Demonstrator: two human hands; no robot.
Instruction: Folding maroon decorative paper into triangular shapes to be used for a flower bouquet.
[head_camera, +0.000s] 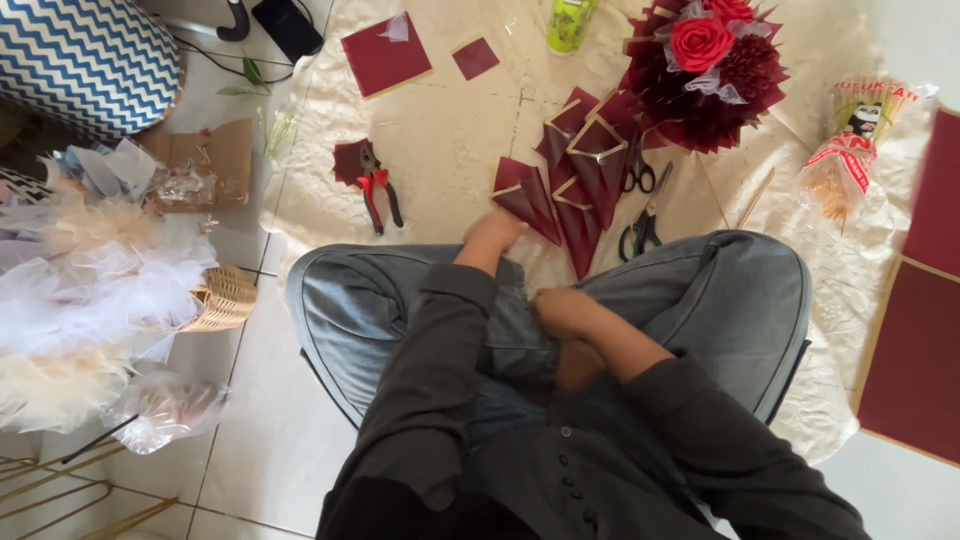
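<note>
The person wears a dark charcoal long-sleeved top with a row of small dark buttons down the front and loose sleeves that crease at the elbows and end at the wrists. The trousers are faded blue-grey denim with visible seams. Both the left hand and the right hand are bare.

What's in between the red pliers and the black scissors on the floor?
In the head view, a pile of dark red folded paper cones with gold edges lies between the red pliers and the black scissors. The left hand reaches toward them.
</note>
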